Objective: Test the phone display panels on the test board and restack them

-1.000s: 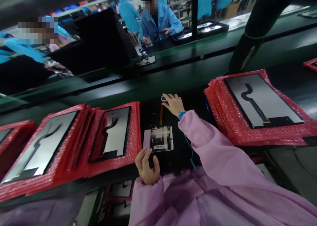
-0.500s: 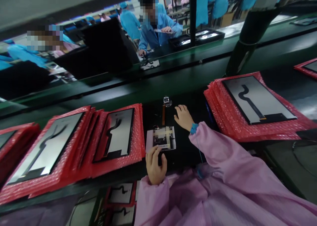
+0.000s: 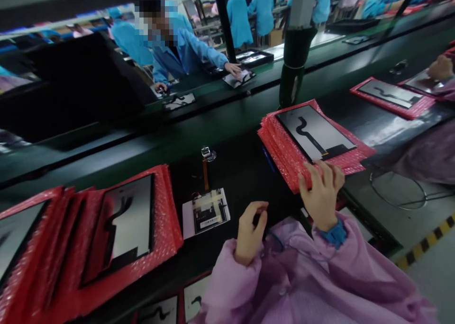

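My right hand (image 3: 322,193) is open, fingers spread over the near edge of a stack of red bubble-wrap sleeves (image 3: 280,146). On top of that stack lies a display panel (image 3: 320,130), silvery-backed with a dark curved flex cable. My left hand (image 3: 250,231) hovers above the dark bench, loosely curled with thumb and fingertips a little apart and nothing between them. To its left lies a small electronic board assembly (image 3: 209,212) with yellowish tape and a white label. An orange flex strip (image 3: 205,172) runs from it to a small metal-and-clear piece (image 3: 208,153).
Another red sleeve stack (image 3: 167,220) with a display panel (image 3: 133,220) stands at left. A sleeved panel (image 3: 387,94) lies at right, near another person's hand (image 3: 441,69). Across the line, a person in blue (image 3: 192,49) touches a panel. A post (image 3: 296,54) rises behind.
The view has swung right. My left hand has left the board assembly's near edge, and my right hand has moved from the bench to the right-hand sleeve stack.
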A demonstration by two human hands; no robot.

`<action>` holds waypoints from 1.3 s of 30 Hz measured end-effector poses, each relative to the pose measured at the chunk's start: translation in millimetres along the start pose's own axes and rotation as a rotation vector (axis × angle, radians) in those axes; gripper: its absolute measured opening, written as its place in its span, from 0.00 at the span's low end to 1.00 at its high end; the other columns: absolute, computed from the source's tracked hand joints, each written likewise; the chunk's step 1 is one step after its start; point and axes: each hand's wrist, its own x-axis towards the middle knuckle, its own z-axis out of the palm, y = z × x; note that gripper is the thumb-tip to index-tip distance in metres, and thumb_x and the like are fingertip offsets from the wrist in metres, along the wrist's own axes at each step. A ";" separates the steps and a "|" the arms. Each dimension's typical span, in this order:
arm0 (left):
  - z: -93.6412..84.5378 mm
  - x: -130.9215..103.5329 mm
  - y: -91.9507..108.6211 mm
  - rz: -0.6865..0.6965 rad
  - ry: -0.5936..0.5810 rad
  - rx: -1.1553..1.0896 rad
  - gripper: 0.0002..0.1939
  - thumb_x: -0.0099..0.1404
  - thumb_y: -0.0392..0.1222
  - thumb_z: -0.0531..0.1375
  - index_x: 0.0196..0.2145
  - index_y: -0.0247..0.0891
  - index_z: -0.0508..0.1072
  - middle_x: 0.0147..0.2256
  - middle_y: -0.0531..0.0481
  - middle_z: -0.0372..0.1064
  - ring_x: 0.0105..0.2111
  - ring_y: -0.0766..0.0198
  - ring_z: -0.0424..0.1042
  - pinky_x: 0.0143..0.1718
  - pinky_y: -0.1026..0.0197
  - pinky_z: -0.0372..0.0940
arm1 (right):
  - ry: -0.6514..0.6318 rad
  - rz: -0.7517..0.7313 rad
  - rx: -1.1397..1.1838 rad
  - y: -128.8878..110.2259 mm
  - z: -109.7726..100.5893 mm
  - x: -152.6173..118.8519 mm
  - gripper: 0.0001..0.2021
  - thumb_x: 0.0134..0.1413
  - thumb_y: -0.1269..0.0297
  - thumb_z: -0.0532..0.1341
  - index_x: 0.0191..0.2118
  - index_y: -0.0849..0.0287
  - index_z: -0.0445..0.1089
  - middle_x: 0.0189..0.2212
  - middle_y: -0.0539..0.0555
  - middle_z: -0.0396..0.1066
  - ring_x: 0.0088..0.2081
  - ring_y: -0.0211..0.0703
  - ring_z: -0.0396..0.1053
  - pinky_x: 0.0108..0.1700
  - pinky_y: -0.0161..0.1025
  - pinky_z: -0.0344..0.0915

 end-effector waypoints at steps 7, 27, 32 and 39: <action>43.9 44.8 30.1 -0.168 -0.152 -0.495 0.20 0.64 0.55 0.66 0.45 0.36 0.76 0.42 0.43 0.77 0.41 0.59 0.77 0.47 0.57 0.69 | 0.064 -0.011 0.169 36.9 4.0 9.1 0.07 0.65 0.63 0.59 0.40 0.53 0.76 0.41 0.55 0.77 0.47 0.50 0.68 0.55 0.52 0.64; -17.5 38.5 24.2 -0.633 0.238 -0.786 0.23 0.46 0.42 0.74 0.41 0.41 0.77 0.35 0.48 0.80 0.38 0.51 0.81 0.42 0.51 0.77 | -0.164 -0.325 0.341 -19.3 -19.8 -49.1 0.28 0.56 0.59 0.68 0.62 0.45 0.63 0.59 0.60 0.66 0.61 0.59 0.62 0.60 0.60 0.67; -36.8 44.3 -4.9 -0.687 0.270 -0.736 0.23 0.44 0.38 0.73 0.40 0.38 0.75 0.31 0.49 0.78 0.38 0.52 0.80 0.43 0.49 0.77 | -0.496 -0.249 0.300 -15.5 12.8 -64.1 0.35 0.61 0.75 0.55 0.72 0.49 0.50 0.68 0.62 0.55 0.66 0.61 0.57 0.61 0.64 0.66; -50.1 29.3 -23.3 -0.409 0.258 -0.244 0.21 0.54 0.44 0.69 0.46 0.38 0.74 0.43 0.47 0.77 0.46 0.58 0.77 0.54 0.55 0.69 | -0.602 -0.244 0.360 -4.8 33.6 -64.1 0.29 0.64 0.75 0.51 0.68 0.51 0.60 0.62 0.63 0.62 0.59 0.56 0.66 0.60 0.60 0.70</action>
